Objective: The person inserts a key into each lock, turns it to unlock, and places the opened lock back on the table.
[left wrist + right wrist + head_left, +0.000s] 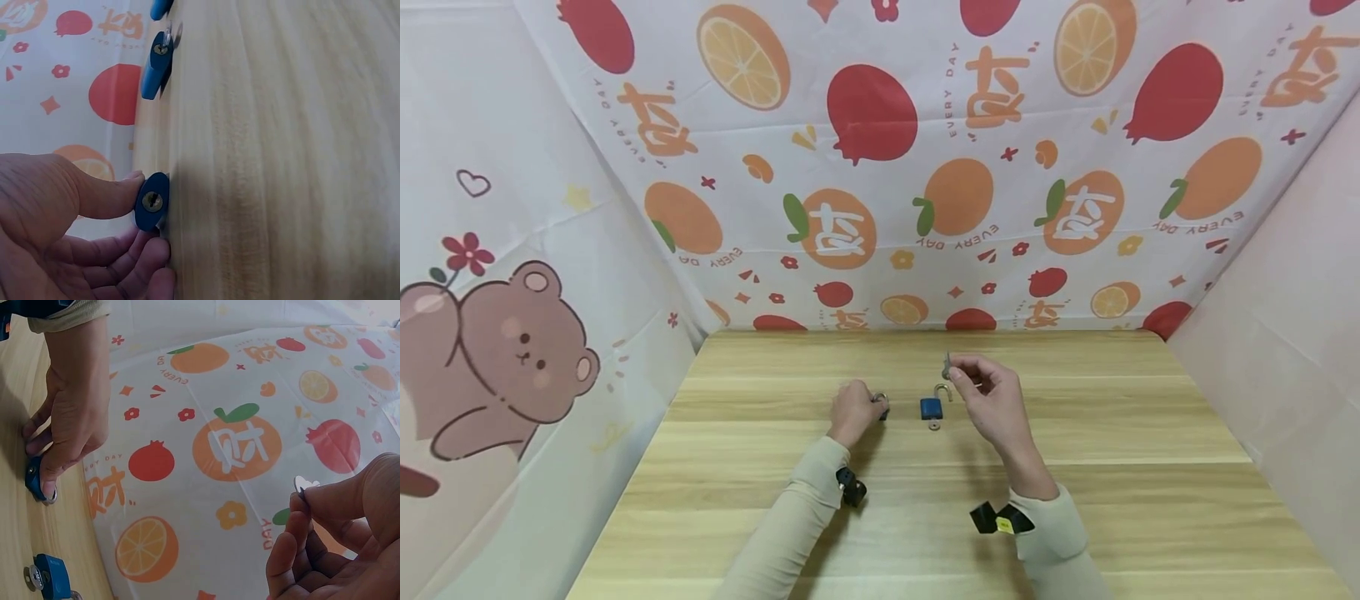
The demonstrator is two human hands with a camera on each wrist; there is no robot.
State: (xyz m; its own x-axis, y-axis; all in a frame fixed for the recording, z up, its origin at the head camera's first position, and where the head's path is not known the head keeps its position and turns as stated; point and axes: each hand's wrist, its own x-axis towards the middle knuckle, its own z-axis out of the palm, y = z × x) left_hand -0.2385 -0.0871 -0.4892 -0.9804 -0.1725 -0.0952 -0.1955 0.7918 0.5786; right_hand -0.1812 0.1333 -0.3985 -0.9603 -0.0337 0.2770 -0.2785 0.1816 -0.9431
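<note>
My left hand [855, 412] pinches a small blue padlock [152, 201] at the table surface, its bare keyhole showing in the left wrist view. The padlock's metal shackle points toward the back wall. To its right lies a second blue padlock [931, 408] with its shackle swung open and a key [934, 425] in its lock. Right of that, my right hand [996, 404] is raised above the table and holds a small silver key [302, 487] between thumb and forefinger. Fingers partly cover this key.
The wooden table [760, 500] ends at a fruit-printed cloth [880, 208] at the back. A bear-printed cloth [475, 250] hangs on the left, a pale one [1285, 333] on the right. A blue piece [161, 7] is cut off at the left wrist view's top edge.
</note>
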